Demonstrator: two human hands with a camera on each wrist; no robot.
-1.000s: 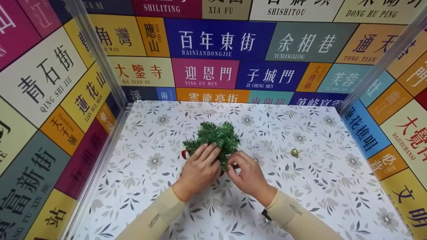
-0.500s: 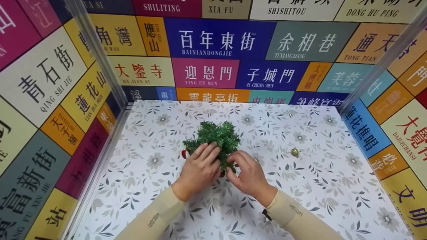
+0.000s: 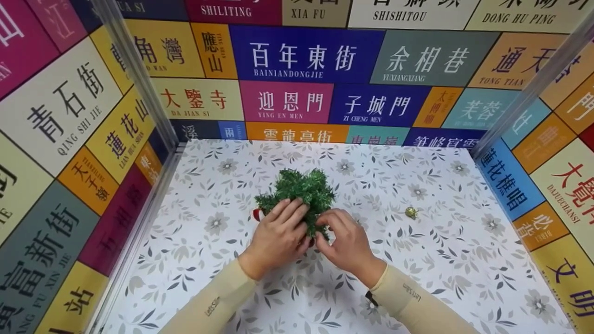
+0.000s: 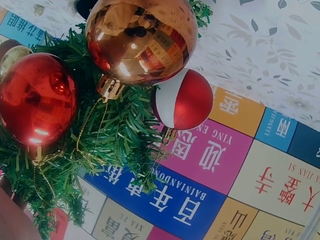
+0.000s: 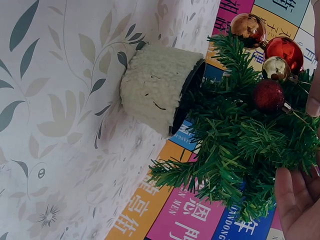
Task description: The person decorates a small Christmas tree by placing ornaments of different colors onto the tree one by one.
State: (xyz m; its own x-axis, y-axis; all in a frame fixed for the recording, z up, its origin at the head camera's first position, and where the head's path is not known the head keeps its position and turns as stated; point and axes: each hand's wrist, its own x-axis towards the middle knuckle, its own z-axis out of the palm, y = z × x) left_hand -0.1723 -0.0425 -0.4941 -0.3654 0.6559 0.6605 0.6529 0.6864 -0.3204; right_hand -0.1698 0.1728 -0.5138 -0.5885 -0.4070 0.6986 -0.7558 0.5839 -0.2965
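A small green Christmas tree (image 3: pixel 304 183) stands mid-table in the head view. The right wrist view shows its cream pot (image 5: pixel 152 87). My left hand (image 3: pixel 280 234) lies across the near-left branches and holds them; its thumb is mostly hidden. At the near-right side, my right hand (image 3: pixel 345 241) curls thumb and index finger around a branch tip; whether a cord is between them is unclear. Baubles hang by gold cords: a copper one (image 4: pixel 142 40), a shiny red one (image 4: pixel 37 100), a red-and-white one (image 4: pixel 183 100) and a dark red one (image 5: pixel 268 95).
A small gold ornament (image 3: pixel 411 212) lies on the floral tabletop (image 3: pixel 445 260), right of the tree. Panels printed with street names (image 3: pixel 306 53) wall in the back and both sides, with clear posts (image 3: pixel 155 99) at the corners.
The thumb and index finger of my right hand shift slightly at the branch, their tips parting a little. My left hand and the tree stay in place.
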